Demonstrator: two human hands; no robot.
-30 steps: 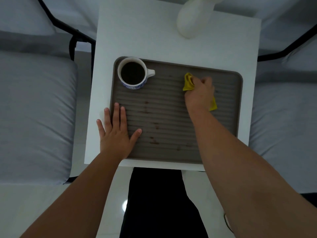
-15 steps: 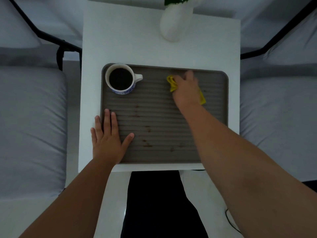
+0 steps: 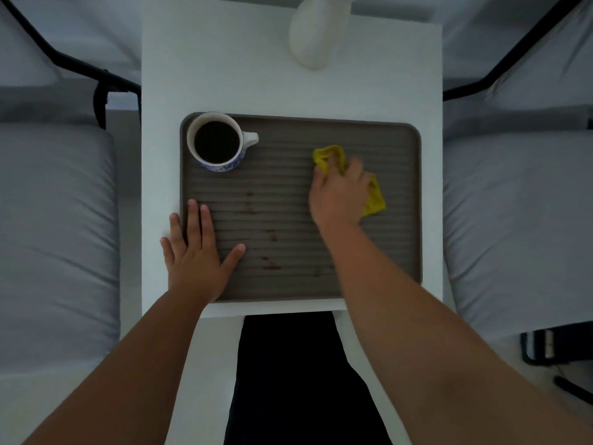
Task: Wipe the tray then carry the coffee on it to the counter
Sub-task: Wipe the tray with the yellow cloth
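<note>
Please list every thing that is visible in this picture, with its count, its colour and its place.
tray: 1, grey-brown, ribbed, on the table.
coffee mug: 1, white with blue pattern, full, far-left corner of the tray.
cloth: 1, yellow, on the tray under the right hand.
stains: several, brown, middle and near part of the tray.
table: 1, white, centre.
vase: 1, white, far edge of the table.
cushioned seats: 2, grey, either side.
left hand: flat on the tray's near-left edge.
right hand: grips the cloth.

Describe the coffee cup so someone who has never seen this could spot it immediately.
On the white table lies a ribbed brown tray. The coffee cup stands in its far left corner, handle pointing right. It is the only vessel on the tray: white, blue-patterned near the base, full of dark coffee.
</note>
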